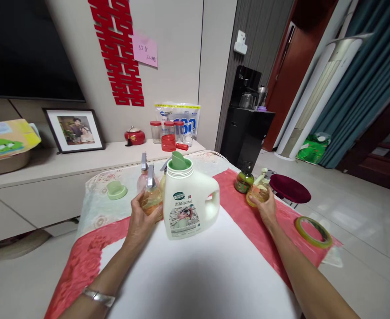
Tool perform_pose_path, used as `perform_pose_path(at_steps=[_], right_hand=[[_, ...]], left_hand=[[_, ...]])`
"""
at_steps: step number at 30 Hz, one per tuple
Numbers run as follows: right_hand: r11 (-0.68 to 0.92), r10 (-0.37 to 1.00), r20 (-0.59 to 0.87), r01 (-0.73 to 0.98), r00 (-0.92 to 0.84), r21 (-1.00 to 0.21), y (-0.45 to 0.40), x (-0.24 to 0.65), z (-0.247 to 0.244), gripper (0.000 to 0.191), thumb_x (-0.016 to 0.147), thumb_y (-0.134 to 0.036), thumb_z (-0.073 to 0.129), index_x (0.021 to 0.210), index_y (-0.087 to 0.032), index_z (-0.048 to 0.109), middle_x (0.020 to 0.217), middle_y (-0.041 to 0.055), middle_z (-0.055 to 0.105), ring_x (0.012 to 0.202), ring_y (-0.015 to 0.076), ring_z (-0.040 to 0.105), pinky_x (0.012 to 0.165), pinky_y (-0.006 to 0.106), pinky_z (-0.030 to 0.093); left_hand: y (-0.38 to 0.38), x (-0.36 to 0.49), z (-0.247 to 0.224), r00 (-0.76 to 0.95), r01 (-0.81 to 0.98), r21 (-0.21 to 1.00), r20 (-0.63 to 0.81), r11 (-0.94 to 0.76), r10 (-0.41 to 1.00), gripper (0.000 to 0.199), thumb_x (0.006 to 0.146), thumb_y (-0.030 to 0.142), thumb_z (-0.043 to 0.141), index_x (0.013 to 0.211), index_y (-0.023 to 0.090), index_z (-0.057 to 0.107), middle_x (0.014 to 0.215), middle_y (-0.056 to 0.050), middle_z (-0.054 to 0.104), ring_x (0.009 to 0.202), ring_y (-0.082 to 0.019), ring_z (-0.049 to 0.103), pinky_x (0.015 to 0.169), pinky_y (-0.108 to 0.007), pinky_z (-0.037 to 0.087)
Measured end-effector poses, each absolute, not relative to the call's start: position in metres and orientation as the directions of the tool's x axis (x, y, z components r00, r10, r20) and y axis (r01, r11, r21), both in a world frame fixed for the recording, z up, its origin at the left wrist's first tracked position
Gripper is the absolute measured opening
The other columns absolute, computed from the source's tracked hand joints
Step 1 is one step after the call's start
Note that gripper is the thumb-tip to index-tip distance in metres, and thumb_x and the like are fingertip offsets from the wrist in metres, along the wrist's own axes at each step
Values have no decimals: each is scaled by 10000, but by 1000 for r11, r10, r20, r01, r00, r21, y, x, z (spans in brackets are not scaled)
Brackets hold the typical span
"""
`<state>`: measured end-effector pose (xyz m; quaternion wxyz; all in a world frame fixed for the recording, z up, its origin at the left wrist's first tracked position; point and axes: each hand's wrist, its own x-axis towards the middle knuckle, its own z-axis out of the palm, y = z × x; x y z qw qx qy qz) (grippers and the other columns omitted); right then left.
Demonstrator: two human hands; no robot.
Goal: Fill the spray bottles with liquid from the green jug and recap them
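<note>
My left hand is wrapped round a clear pump bottle with amber liquid and a grey pump head. Just behind it stands a pinkish pump bottle; another pump bottle is mostly hidden. Beside my left hand, a large white detergent jug stands upright without its cap, its green spout showing. A light green cap lies to the left. On the right, my right hand grips a small bottle of yellow liquid with a pale pump top. A dark green round bottle stands next to it.
A roll of yellow tape lies on the red cloth at right. White paper covers the table's middle. Red-lidded jars stand on the cabinet behind. A maroon stool is beyond the right edge.
</note>
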<state>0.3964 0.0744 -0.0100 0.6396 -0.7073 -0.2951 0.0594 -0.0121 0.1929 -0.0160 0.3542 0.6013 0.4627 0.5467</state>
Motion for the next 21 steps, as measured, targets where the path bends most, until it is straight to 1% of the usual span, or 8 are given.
perform_pose_path(at_steps=[4, 7, 9, 12, 14, 15, 19, 21], right_hand=[[76, 550, 284, 291, 786, -954, 50, 380, 6, 1049, 530, -464, 846, 1428, -96, 447, 1373, 202, 577, 1206, 329, 591, 1069, 474, 432], [122, 632, 268, 249, 727, -961, 17, 359, 22, 915, 545, -437, 866, 1354, -163, 537, 1353, 162, 604, 1218, 337, 582, 1082, 511, 418], [129, 700, 235, 204, 674, -970, -10, 342, 29, 846, 562, -408, 877, 1323, -203, 569, 1301, 150, 644, 1187, 352, 603, 1049, 537, 442], [60, 857, 51, -2, 512, -998, -52, 308, 34, 730, 576, -321, 890, 1250, -237, 622, 1261, 151, 670, 1138, 361, 634, 994, 528, 480], [6, 926, -65, -187, 371, -982, -73, 280, 37, 727, 540, -315, 899, 1219, -239, 649, 1249, 156, 675, 1132, 373, 633, 974, 536, 484], [-12, 953, -93, -269, 289, -963, -81, 266, 39, 760, 520, -330, 905, 1230, -238, 651, 1246, 159, 675, 1134, 378, 631, 971, 543, 481], [-116, 992, -77, -505, -97, -855, -92, 216, 45, 897, 493, -391, 929, 1319, -226, 620, 1238, 162, 672, 1124, 363, 640, 960, 522, 479], [-205, 954, -37, -560, -296, -803, -90, 201, 42, 888, 488, -392, 943, 1300, -210, 633, 1220, 161, 679, 1086, 338, 660, 923, 464, 504]], left_hand=[[187, -15, -14, -51, 209, 925, 335, -318, 941, 847, 666, 414, 785, 1365, 222, 348, 1442, -161, 412, 1338, -329, 485, 1088, -514, 457], [171, -26, -5, -124, 302, 908, 340, -291, 932, 882, 646, 426, 784, 1372, 171, 352, 1434, -192, 374, 1333, -369, 456, 1099, -582, 418], [152, -36, 7, -206, 367, 879, 395, -304, 895, 802, 702, 414, 732, 1369, 157, 368, 1426, -198, 380, 1324, -367, 449, 1116, -599, 384], [110, -44, 34, -249, 372, 846, 487, -381, 837, 508, 800, 383, 642, 1264, 222, 513, 1357, -126, 486, 1287, -312, 489, 1083, -514, 437], [77, -40, 56, -92, 287, 852, 479, -437, 873, 248, 848, 376, 607, 1048, 239, 658, 1234, -87, 601, 1238, -283, 541, 1056, -436, 456], [61, -36, 67, 5, 192, 882, 437, -430, 899, 218, 859, 384, 601, 995, 239, 691, 1176, -79, 649, 1195, -275, 576, 1034, -409, 463], [9, -13, 101, 428, -93, 990, 137, -107, 893, 287, 911, 406, 584, 1079, 233, 739, 1156, -84, 727, 1115, -258, 645, 1016, -382, 455], [-3, -3, 110, 596, -201, 979, 112, 14, 795, 324, 907, 393, 616, 1150, 210, 726, 1212, -98, 722, 1186, -264, 622, 1055, -378, 422]])
